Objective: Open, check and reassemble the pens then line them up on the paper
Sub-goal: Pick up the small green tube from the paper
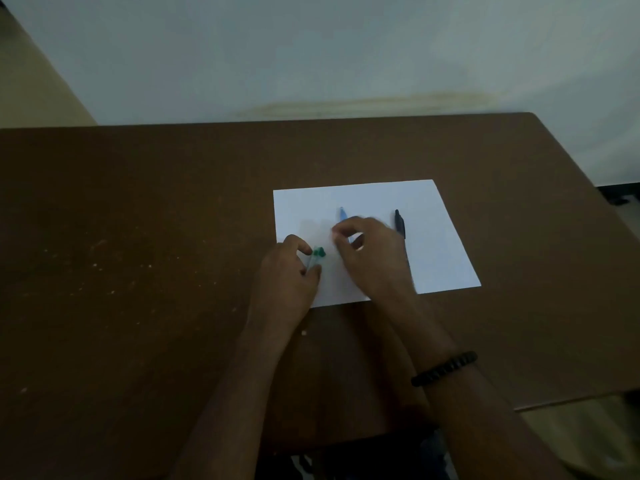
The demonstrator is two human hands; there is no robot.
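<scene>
Holding the green pen [317, 257] between thumb and curled fingers, the left hand [289, 271] rests at the near left edge of the paper [440, 258]. The green end of the pen points away from the person and a clear part of the barrel shows between the fingers. The right hand [367, 251] is just beside it, over the middle of the paper, with fingers and thumb curled toward each other as for a pinch. It is blurred, so I cannot tell if it holds a small part or nothing.

The blue pen [343, 216] lies under the right hand and only its far tip shows above the fingers. The black pen [400, 225] lies to the right of it, apart from the hand. Both point away from the person and look nearly parallel. I judge these two are already in their place and the green pen is the one in work now.

To do this step well, the left hand should keep the barrel steady and low over the paper, so a small part does not roll away on the brown table [138, 237]. The right hand should bring the part straight along the axis of the pen and push or turn gently until it sits. It should also not press on the blue pen under it, because the line can be disturbed. After that the green pen goes to the left of the blue one, with the same direction and a similar gap
</scene>
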